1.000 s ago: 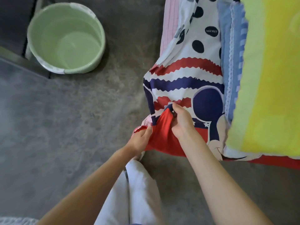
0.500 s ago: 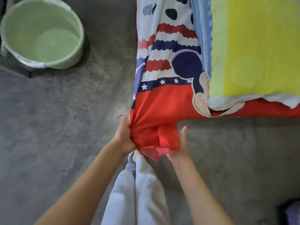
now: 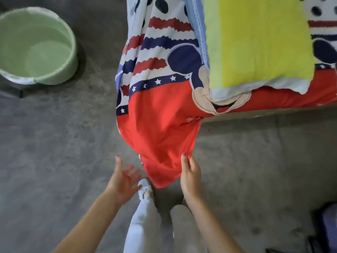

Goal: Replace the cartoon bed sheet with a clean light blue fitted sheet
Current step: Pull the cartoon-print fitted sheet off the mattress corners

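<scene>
The cartoon bed sheet (image 3: 160, 125), red with navy and white stripes and stars, covers the bed at the upper right. Its red corner hangs loose off the bed corner toward the floor. My left hand (image 3: 124, 181) is just left of the hanging corner, fingers spread, touching nothing. My right hand (image 3: 189, 176) lies with straight fingers against the right edge of the hanging red cloth. A light blue cloth with a lace edge (image 3: 198, 24) lies on the bed, partly under a yellow pillow (image 3: 255, 39).
A pale green plastic basin (image 3: 36, 46) stands on the grey floor at the upper left. A dark object (image 3: 324, 230) sits at the lower right. My legs and a white shoe (image 3: 145, 187) are directly below the hanging corner.
Both hands gripped the bunched red corner half a second ago. Now the corner hangs spread out, my left hand has let go and opened, and my right hand's fingers have straightened along the edge.
</scene>
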